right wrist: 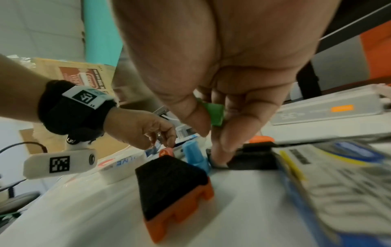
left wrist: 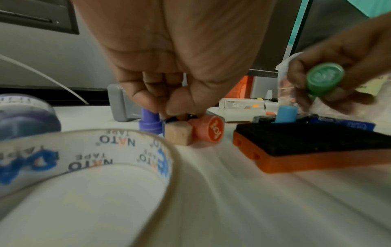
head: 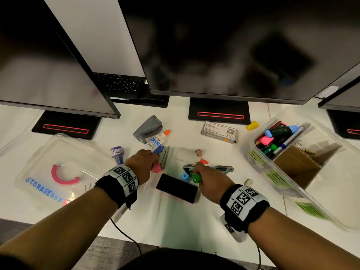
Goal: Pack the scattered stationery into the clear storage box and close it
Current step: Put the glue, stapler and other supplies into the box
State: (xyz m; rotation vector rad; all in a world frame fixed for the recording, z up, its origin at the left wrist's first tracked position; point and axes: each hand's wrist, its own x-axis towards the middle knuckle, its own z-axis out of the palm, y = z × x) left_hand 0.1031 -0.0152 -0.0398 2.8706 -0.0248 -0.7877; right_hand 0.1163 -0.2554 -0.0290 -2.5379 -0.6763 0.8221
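Observation:
The clear storage box (head: 262, 164) stands open at the right with markers and a brown carton inside. Its lid (head: 37, 162), lettered STORAGEBOX, lies at the left under a tape roll (head: 65, 173). My left hand (head: 153, 161) reaches down with curled fingers and pinches the back end of a pink stamp (head: 156, 169) that lies on its side on the desk (left wrist: 209, 131). My right hand (head: 196, 170) holds a green stamp (head: 196, 178), its round face showing (left wrist: 324, 78), and its fingertips (right wrist: 220, 147) reach down to a utility knife (head: 216, 168).
Between the hands lie a blue stamp (head: 185, 176) and a black pad on an orange base (head: 176, 188). Behind are a glue bottle (head: 157, 142), a grey hole punch (head: 148, 127), a purple ink bottle (head: 116, 152), a staple box (head: 219, 131) and a yellow cap (head: 252, 125). Monitors overhang the back.

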